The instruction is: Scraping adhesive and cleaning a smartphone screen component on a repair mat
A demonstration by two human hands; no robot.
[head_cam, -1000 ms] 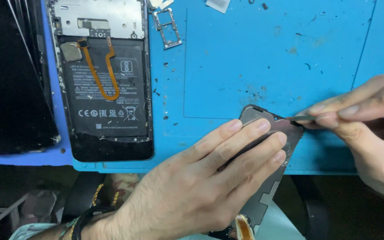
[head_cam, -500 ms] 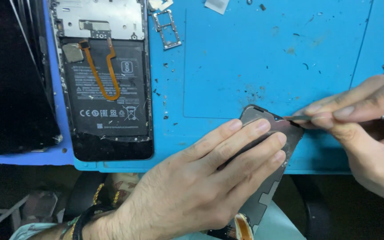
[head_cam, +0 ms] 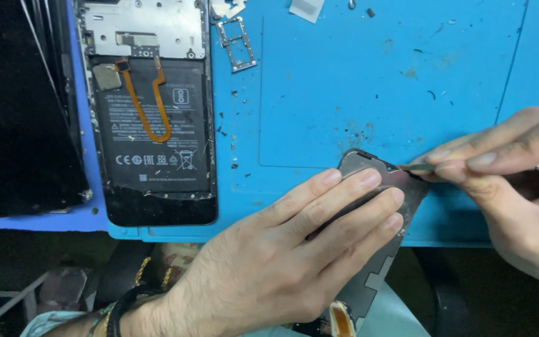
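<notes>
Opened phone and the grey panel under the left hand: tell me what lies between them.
Only bare blue mat with dark specks, seen in the head view, separates the opened phone from the grey panel.
</notes>
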